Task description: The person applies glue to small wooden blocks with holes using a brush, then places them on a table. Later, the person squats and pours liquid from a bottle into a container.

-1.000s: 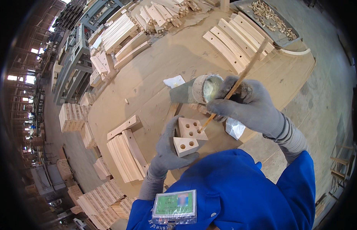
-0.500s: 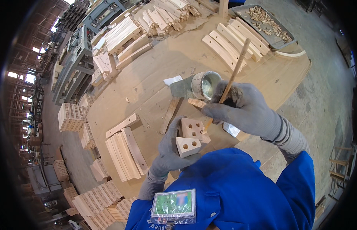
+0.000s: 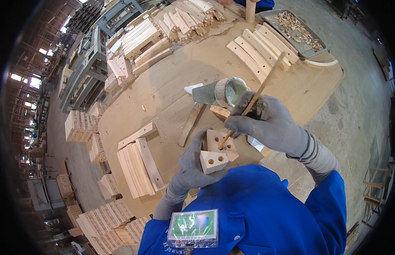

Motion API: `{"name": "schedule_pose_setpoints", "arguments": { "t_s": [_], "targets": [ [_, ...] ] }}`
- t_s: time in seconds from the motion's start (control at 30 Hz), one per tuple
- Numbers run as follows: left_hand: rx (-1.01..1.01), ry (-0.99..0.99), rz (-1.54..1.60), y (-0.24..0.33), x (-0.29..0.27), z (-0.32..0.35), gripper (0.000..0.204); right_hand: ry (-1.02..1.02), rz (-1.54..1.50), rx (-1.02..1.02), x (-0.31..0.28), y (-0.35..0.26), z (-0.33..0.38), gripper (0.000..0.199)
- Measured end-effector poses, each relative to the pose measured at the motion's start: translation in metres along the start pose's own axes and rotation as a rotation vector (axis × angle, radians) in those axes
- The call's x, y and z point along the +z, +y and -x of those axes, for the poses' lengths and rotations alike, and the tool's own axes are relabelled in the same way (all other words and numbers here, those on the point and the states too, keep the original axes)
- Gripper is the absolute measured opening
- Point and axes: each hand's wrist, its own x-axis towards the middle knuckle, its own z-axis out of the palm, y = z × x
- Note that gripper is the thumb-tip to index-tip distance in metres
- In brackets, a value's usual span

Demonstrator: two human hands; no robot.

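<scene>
While the left hand (image 3: 191,166) holds two wooden blocks (image 3: 214,168) with holes (image 3: 211,161), the right hand (image 3: 271,124) pinches a thin stick (image 3: 268,77), its low end at one hole

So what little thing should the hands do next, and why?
Maybe the right hand should gently turn the stick at that hole, because its lower tip is right at one of the holes in the drilled wood, and the left hand is holding the wood.

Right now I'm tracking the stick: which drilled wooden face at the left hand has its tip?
The pinker face, farther from the blue shirt: the stick reaches it, not the paler, two-holed face.
</scene>
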Motion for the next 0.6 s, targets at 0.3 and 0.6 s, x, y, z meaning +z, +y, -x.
{"name": "schedule_pose_setpoints", "arguments": {
  "t_s": [0.3, 0.6],
  "targets": [
    [-0.016, 0.019, 0.063, -0.004, 0.006, 0.004, 0.097, 0.019, 0.197, 0.026, -0.002, -0.012, 0.008, 0.017],
    [-0.005, -0.008, 0.001, -0.002, 0.003, 0.005, 0.100, 0.066, -0.133, -0.076, -0.017, 0.008, 0.006, 0.028]
  ]
}}
